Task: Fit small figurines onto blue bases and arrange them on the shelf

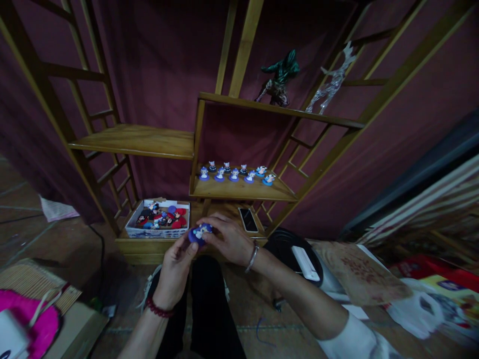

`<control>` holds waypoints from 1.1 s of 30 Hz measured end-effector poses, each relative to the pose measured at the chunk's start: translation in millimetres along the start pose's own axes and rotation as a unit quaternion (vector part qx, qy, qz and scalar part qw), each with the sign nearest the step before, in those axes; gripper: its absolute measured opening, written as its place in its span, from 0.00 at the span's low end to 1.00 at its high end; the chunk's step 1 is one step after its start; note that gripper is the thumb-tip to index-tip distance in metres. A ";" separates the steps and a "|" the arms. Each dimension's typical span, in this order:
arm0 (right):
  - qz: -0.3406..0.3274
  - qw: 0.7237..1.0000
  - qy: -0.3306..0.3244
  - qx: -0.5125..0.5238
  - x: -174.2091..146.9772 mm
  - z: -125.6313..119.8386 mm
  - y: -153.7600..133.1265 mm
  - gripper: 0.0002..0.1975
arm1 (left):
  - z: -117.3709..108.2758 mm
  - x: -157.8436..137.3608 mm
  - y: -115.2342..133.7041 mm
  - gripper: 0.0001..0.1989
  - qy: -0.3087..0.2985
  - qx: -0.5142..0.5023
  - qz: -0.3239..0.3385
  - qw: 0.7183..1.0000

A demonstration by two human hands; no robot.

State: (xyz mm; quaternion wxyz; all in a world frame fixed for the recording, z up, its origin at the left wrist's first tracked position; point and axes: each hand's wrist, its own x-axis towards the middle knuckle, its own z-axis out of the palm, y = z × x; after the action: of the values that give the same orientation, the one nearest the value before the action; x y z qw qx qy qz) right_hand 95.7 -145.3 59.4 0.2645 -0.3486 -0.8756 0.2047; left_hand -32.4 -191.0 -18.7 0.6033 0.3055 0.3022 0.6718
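The person's left hand point(175, 262) and right hand point(229, 240) hold a purple-based figurine point(201, 233) between their fingers. From it, a box point(157, 232) of mixed figurines sits near nine o'clock and a phone point(247, 219) lies near three, both on the low shelf point(149, 246); small figurines point(234, 174) stand in rows at one o'clock, with a dark green statue point(283, 75) farther out that way on the upper shelf point(314, 116)

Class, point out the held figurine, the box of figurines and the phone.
Held figurine point(199, 233): head view, around its middle.
Box of figurines point(154, 233): head view, its front wall.
Phone point(248, 220): head view, its dark screen.
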 end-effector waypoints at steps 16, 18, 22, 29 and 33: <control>-0.049 0.998 0.035 0.021 -2.5 1.7 3.4 0.14 | -7.1 -3.4 4.8 0.11 -0.036 -0.055 -0.036 0.997; -0.064 0.997 0.025 0.018 -1.7 0.8 4.9 0.13 | -7.3 -3.0 4.4 0.11 -0.038 -0.051 -0.040 0.997; -0.096 0.995 -0.023 0.000 1.3 -4.6 5.5 0.13 | -7.0 -2.9 3.3 0.11 -0.031 -0.054 -0.044 0.997; -0.125 0.987 -0.097 -0.013 7.1 -15.4 4.6 0.13 | -7.9 -4.7 1.3 0.13 -0.030 -0.052 -0.060 0.996; -0.129 0.985 -0.117 -0.019 9.8 -18.0 2.3 0.12 | -8.9 -4.5 0.9 0.14 -0.021 -0.055 -0.054 0.997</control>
State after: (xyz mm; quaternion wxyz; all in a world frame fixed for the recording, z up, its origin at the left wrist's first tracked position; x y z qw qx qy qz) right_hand 101.7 -133.7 75.2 0.1777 -0.2116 -0.9418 0.1916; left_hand -39.5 -195.9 -23.8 0.6606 0.2690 0.2684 0.6474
